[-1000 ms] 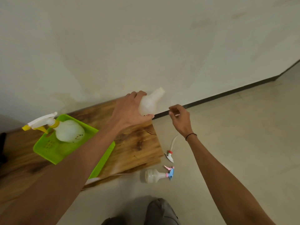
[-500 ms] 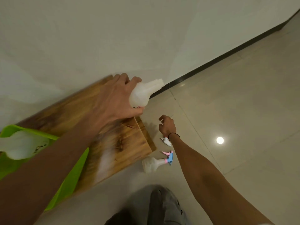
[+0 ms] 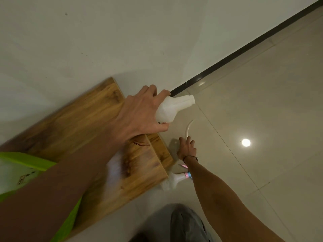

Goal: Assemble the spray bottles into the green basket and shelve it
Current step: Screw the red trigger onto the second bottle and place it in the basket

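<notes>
My left hand (image 3: 139,117) grips a white spray bottle (image 3: 172,109) that has no head, held above the far corner of the wooden board (image 3: 78,126) with its open neck pointing right. Low down at the floor, my right hand (image 3: 187,149) is closed over a spray head whose thin white tube (image 3: 187,128) sticks out past the fingers. The green basket (image 3: 26,158) lies on the board at the left edge, partly hidden by my left arm, with a white bottle (image 3: 8,175) inside. A second white bottle (image 3: 172,179) with a pink and blue head lies on the floor.
The board ends beside my right hand, with a beige tiled floor (image 3: 253,172) beyond it. A white wall (image 3: 104,41) with a black skirting strip (image 3: 244,48) runs behind. My grey trouser leg (image 3: 187,224) shows at the bottom.
My right hand went from near the bottle's neck down to the floor and closed on the spray head. The view swung right, and my left hand kept the bottle.
</notes>
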### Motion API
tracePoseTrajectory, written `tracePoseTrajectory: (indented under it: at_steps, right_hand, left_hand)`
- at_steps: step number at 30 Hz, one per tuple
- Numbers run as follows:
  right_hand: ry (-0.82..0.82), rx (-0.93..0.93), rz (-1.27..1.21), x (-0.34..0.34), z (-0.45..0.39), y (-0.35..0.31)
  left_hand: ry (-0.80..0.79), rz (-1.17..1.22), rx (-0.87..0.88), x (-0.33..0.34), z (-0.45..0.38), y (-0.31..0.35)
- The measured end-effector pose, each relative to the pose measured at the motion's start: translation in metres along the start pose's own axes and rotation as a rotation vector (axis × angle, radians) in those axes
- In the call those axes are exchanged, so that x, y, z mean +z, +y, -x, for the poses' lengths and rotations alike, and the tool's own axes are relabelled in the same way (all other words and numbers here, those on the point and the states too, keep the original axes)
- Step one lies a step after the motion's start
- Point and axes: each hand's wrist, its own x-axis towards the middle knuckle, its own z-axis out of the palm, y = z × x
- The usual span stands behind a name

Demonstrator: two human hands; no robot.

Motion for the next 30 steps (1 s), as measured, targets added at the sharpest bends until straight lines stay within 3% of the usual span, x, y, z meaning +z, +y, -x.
tracePoseTrajectory:
  at_steps: [7,12,18,24,30]
  right_hand:
    - [0.059,-0.015,0.118,0.023,-0.012,0.005]
    - [0.116,-0.047,0.022,0.009,-0.003,0.005]
    - [0.34,-0.04,-0.46,-0.029,0.037,0.007]
    - [0.37,-0.075,-1.08,-0.078,0.091,0.003]
    - [0.402,-0.211,-1.313,-0.144,0.146,-0.011]
  left_hand:
    - [-0.011,0.051,0.006,0.019,0.001,0.001]
    - [0.007,0.098,-0.019,0.025,0.003,0.003]
    - [0.071,0.159,-0.062,0.018,0.01,0.009]
    - [0.204,0.252,-0.105,-0.023,0.034,0.016]
    - [0.323,0.3,-0.238,-0.071,0.082,-0.011]
